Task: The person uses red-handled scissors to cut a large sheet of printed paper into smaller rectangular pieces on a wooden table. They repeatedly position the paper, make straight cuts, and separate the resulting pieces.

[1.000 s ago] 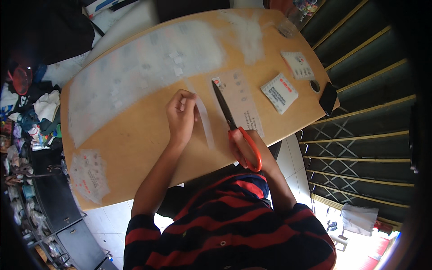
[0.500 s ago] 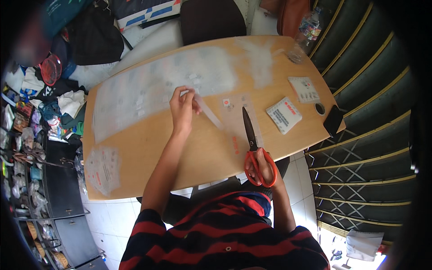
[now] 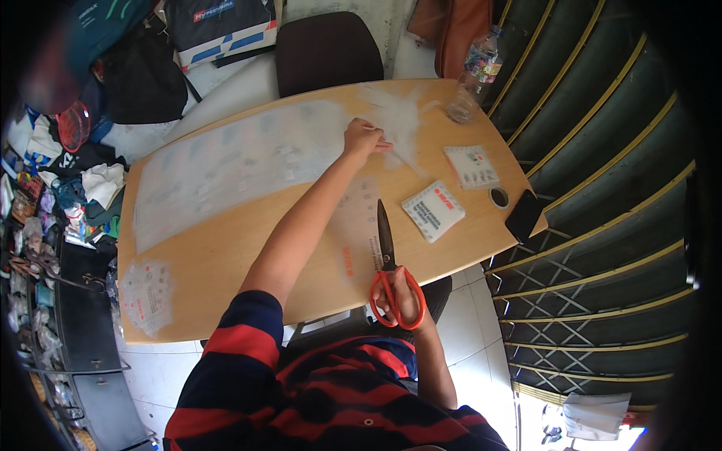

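Note:
My right hand (image 3: 404, 301), at the table's near edge, is closed round the red handles of large scissors (image 3: 386, 234). Their dark blades look closed and point away from me over the table. A translucent printed plastic sheet (image 3: 352, 218) lies beside and under the blades. Farther off, my left hand (image 3: 364, 138) pinches a thin pale plastic strip (image 3: 408, 162), which trails to the right from the fingers. A heap of clear offcuts (image 3: 398, 113) lies just beyond that hand. To its left a long, cloudy plastic sheet (image 3: 226, 161) with faint prints covers the back of the table.
Right of the scissors are a stack of printed plastic pieces (image 3: 434, 211), another small stack (image 3: 471, 166), a tape roll (image 3: 499, 197) and a phone (image 3: 522, 216). A plastic bottle (image 3: 475, 71) stands at the far right corner. Printed pieces (image 3: 148, 297) lie at the near left.
My left hand has moved away from me and rightward with the strip, toward the offcut heap. My right hand still holds the scissors over the near edge. The view has shifted slightly.

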`<move>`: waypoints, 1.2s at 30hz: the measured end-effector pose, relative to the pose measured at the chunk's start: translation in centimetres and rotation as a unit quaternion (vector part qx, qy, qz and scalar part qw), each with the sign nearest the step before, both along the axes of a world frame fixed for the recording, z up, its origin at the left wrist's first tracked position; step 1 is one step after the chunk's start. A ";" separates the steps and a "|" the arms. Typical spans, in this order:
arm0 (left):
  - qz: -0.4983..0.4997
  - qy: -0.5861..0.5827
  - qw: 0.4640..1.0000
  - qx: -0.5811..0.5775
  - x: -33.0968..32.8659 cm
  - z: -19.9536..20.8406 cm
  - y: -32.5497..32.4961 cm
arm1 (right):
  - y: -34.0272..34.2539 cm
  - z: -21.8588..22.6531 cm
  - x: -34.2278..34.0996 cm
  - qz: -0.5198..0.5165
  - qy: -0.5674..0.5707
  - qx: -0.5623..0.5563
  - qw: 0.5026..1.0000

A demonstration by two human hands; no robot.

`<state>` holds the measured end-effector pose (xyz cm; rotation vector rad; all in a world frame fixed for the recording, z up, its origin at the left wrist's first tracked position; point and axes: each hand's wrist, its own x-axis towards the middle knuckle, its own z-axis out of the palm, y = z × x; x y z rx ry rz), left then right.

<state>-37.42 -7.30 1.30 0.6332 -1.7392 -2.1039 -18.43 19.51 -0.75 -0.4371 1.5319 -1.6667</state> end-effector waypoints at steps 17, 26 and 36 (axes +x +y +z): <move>-0.244 0.024 0.726 -0.643 26.2 -2.9 2.2 | 1.0 -1.4 1.1 0.075 0.049 -0.131 0.987; -0.181 -0.040 0.776 -0.603 35.8 -1.2 2.8 | 6.8 0.7 7.7 0.224 0.051 0.097 0.968; -0.039 0.008 0.822 -0.567 38.9 -4.7 7.0 | 6.5 2.6 9.4 0.254 0.113 0.186 0.943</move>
